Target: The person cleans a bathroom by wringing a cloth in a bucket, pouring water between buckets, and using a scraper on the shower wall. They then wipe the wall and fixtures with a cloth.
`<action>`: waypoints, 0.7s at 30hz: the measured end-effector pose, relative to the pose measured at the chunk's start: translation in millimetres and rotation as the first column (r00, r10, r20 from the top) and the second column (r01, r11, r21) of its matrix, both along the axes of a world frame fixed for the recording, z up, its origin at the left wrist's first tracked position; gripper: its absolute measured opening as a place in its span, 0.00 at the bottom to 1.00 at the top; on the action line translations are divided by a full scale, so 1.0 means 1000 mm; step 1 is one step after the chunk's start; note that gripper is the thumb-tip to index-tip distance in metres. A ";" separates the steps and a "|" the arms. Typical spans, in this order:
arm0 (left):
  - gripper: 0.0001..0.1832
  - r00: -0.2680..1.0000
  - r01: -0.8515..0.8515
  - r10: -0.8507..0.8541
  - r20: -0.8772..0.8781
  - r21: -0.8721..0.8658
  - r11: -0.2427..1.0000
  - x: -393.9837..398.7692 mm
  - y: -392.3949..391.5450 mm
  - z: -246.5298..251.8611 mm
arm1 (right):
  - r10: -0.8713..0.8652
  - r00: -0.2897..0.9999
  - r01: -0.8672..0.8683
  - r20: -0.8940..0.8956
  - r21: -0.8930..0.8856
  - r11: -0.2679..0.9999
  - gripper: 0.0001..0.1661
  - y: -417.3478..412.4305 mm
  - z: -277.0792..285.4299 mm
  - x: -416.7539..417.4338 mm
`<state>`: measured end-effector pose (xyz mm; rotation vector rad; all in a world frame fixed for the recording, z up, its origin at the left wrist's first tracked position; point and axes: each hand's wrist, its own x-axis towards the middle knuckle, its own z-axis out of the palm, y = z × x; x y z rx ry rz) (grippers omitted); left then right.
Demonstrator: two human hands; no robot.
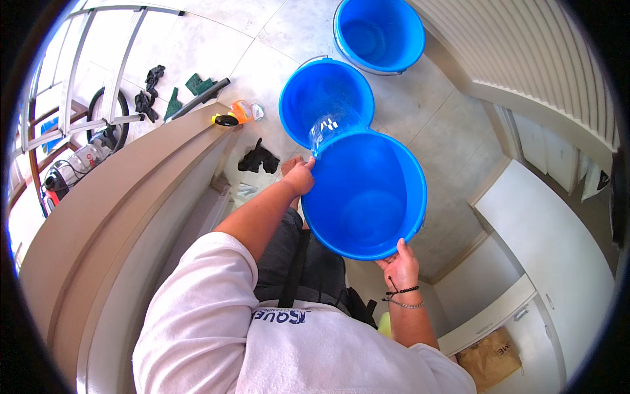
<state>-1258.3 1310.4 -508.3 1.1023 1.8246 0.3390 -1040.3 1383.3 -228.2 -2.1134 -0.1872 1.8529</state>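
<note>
A large blue plastic bucket [364, 197] is tilted in front of me, and clear water [327, 129] runs over its rim into a second blue bucket [315, 86] on the floor. My left hand [300, 177] grips the tilted bucket's left rim, near the falling water. At its lower right edge, my right hand [401, 263] holds the bucket with the thumb over the rim; the fingers beneath are partly hidden. Behind these, a third blue bucket [381, 37] with a metal handle stands on the floor.
An orange bottle [241, 112], a black cloth [258, 157] and green scouring pads [197, 84] lie left on the tiled floor. A beige ledge [128, 167] runs along my left. An aluminium ladder [74, 74] stands beyond it. White cabinets [546, 221] are on the right.
</note>
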 end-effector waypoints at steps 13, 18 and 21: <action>0.33 0.998 0.052 -0.046 0.044 -0.165 0.985 0.001 0.010 0.023 | -0.001 1.000 0.001 0.002 0.012 1.000 0.20 -0.001 -0.010 0.022; 0.22 0.874 -0.395 0.410 0.260 -0.112 0.912 0.018 -0.013 -0.018 | 0.030 0.999 -0.029 -0.028 0.031 0.999 0.20 0.001 -0.023 0.038; 0.19 0.847 -0.375 0.434 0.308 -0.232 0.897 0.020 -0.018 -0.030 | 0.075 0.997 -0.073 -0.034 0.054 0.996 0.19 0.003 -0.033 0.055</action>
